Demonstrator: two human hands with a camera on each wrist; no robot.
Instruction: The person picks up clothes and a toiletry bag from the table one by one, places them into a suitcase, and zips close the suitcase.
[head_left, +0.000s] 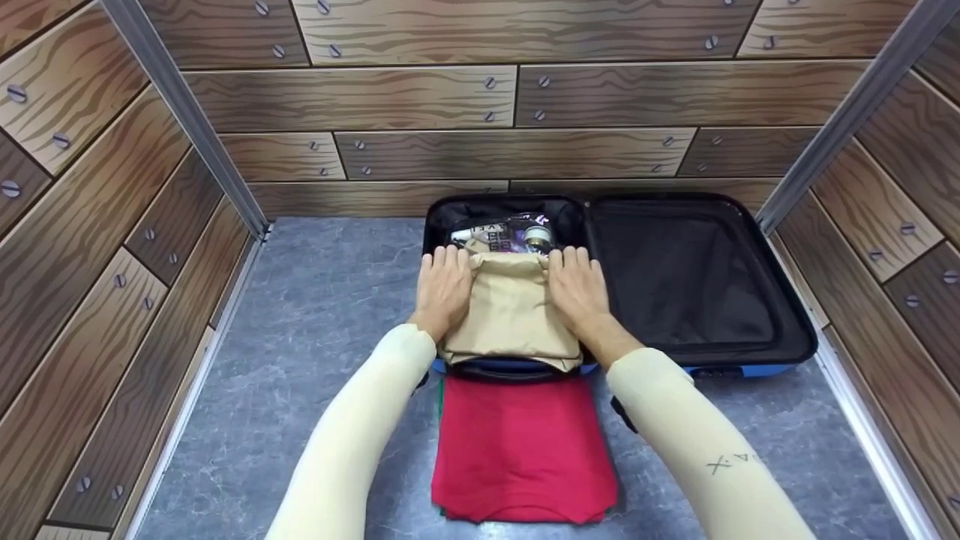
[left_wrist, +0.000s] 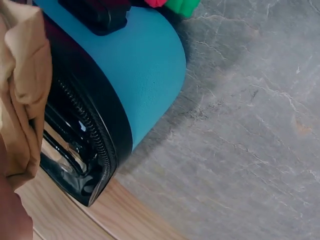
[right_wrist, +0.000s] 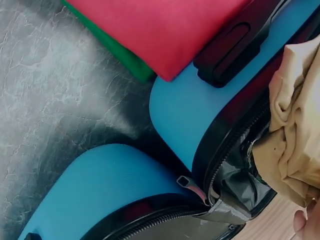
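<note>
A folded beige cloth (head_left: pixel 514 307), likely clothing, lies over the near part of the open suitcase's left half (head_left: pixel 430 225). My left hand (head_left: pixel 444 289) grips its left far corner, thumb hidden beneath the cloth. At the opposite far corner, my right hand (head_left: pixel 577 285) holds the cloth the same way. Bunched folds of the cloth (left_wrist: pixel 25 90) hang over the zipped black rim in the left wrist view. Beyond the cloth, a clear pouch holds a white tube (head_left: pixel 476 232) and a small jar (head_left: pixel 537 237).
The suitcase's other half (head_left: pixel 690 277) lies opened flat to the right, with a dark lining. A folded red garment (head_left: pixel 525 450) sits in front of the suitcase, a green one (right_wrist: pixel 115 55) under it. Wood-patterned walls (head_left: pixel 420 97) enclose the grey marbled floor (head_left: pixel 315 300).
</note>
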